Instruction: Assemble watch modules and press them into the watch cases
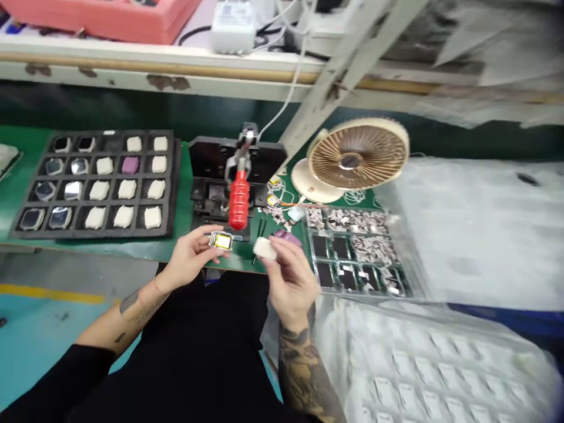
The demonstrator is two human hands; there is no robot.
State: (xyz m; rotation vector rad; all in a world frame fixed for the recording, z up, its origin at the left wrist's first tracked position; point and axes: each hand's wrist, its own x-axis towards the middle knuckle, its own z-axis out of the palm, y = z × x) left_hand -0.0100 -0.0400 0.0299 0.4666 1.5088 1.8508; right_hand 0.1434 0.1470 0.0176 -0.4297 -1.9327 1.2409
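Observation:
Between the thumb and fingers of my left hand is a small watch-like case, its yellow-edged, pale inside facing up. My right hand pinches a white rounded-square piece by its edge, a short way right of the case. The two parts are apart. Just beyond my hands stands a black toggle press with a red handle. Dark tweezers lie on the green bench between my hands. A purple piece sits behind my right fingers, partly hidden by them.
A black foam tray at left holds white, purple and glassy cases. Right of the press are a fan and a clear compartment tray of small parts. Plastic-covered trays fill the lower right. A shelf crosses above.

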